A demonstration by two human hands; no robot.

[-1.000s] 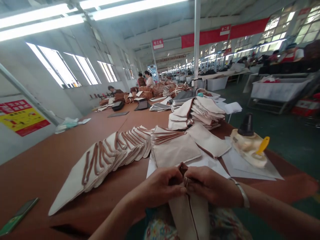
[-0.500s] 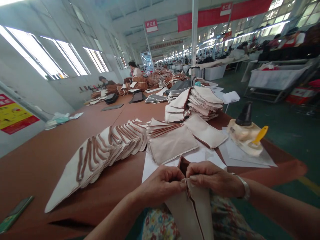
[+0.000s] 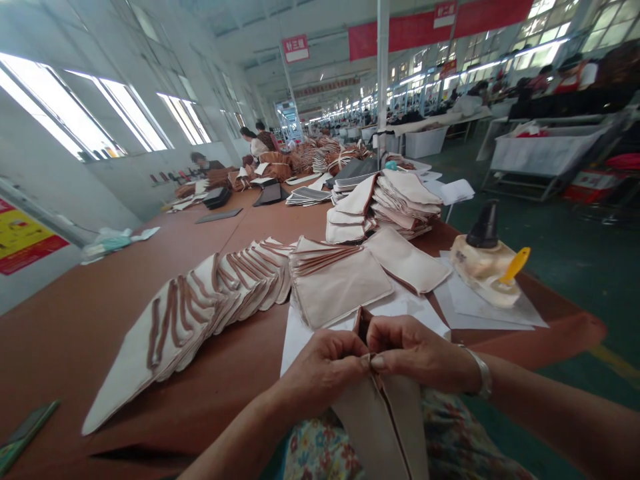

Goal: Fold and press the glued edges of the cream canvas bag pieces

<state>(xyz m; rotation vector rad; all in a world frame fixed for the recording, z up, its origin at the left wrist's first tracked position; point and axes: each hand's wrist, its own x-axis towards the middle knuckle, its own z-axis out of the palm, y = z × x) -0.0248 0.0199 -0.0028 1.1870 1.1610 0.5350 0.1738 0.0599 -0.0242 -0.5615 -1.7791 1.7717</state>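
Note:
My left hand and my right hand meet at the near edge of the brown table. Both pinch the top of a cream fabric pouch with a brown zipper edge, which hangs down over my lap. Thumbs and forefingers are pressed together at the pouch's brown end. A silver bracelet sits on my right wrist. Just beyond my hands lies a flat cream pouch on white paper.
A fanned row of cream pouches with brown trim runs left across the table. A taller pile stands farther back. A cream glue pot with black cap and yellow handle sits right. A green phone lies at the near left. People work far behind.
My hands stay pinched on the pouch's top and have shifted slightly. The view has tipped down and a little left, so everything on the table sits higher in the frame.

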